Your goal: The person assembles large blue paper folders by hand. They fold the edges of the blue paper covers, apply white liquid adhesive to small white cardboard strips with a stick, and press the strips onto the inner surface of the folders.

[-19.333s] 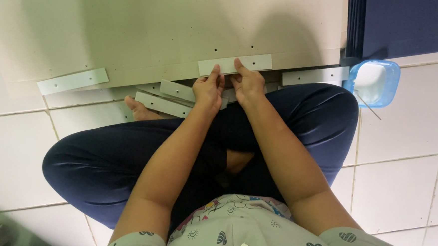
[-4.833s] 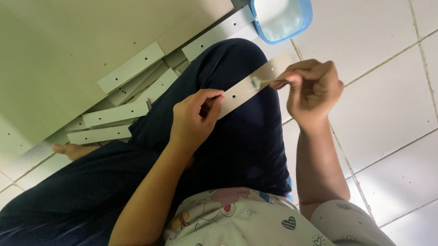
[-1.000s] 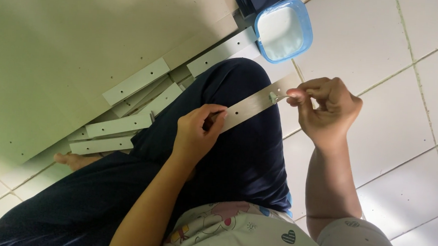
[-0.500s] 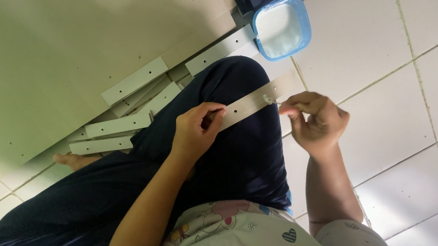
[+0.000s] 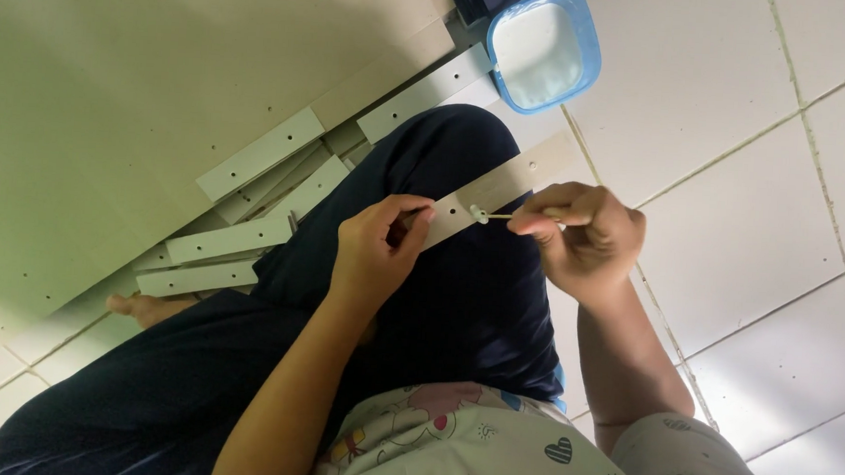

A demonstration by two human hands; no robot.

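**Pale strip and small pin held over the lap**

Pale wooden strip [image 5: 502,192] is lying across the person's knee, which is covered by dark blue trousers [image 5: 457,307]. The left hand [image 5: 375,254] is grasping the nearer end of this strip, with the thumb and the fingers closing on it. The right hand [image 5: 581,238] is pinching a thin pin with a small white head [image 5: 489,215] between the thumb and the fingertips. The head of the pin is touching the strip, just beside a small hole in it. Both hands are closed on what they are holding; neither one is released.

The person is sitting on a floor of white tiles [image 5: 734,186]. A large pale board [image 5: 141,88] is lying on the floor in front of the knees, and small holes are showing along its edge. Several more pale strips [image 5: 239,242] are resting in a loose pile between the board and the leg, some of them overlapping each other. A blue tub with a white inside [image 5: 544,49] is standing on the tiles beyond the knee, near the far end of the held strip but apart from it. A bare foot [image 5: 144,307] is showing under the pile.
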